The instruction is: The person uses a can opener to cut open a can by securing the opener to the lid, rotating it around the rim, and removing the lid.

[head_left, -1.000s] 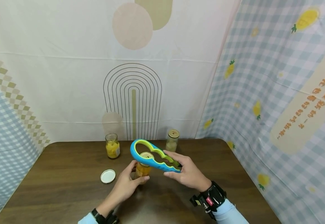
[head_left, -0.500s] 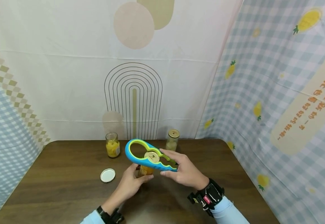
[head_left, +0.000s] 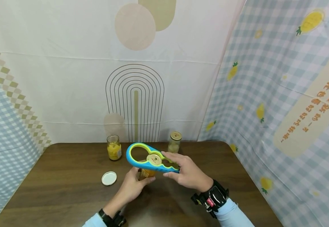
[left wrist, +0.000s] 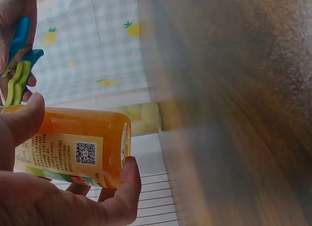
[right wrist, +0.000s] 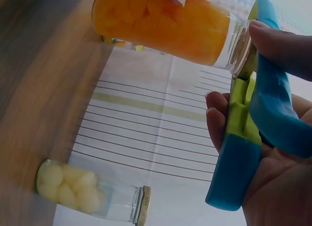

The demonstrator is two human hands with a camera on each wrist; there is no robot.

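Nearest the viewer, the left hand (head_left: 132, 186) wraps thumb and fingers round the orange jar (head_left: 147, 172), which stands on the brown table (head_left: 54, 189) near its middle; the jar is glass, filled with orange fruit segments in syrup, and carries a printed label with a square code on its side. The right hand (head_left: 187, 175) grips the narrow end of the blue-and-green opener (head_left: 147, 158), a flat teardrop tool with openings of graded size, one of which sits over the jar's gold lid (head_left: 154, 160). To the left on the table, apart from the hands, lies a loose white lid (head_left: 109, 178), flat. Farther back left stands an open jar (head_left: 114, 147), lidless, partly filled with yellow fruit. Farther back right, near the patterned backdrop (head_left: 68, 78), stands a pale jar (head_left: 174, 142) of whitish round pieces, closed with a gold cap.
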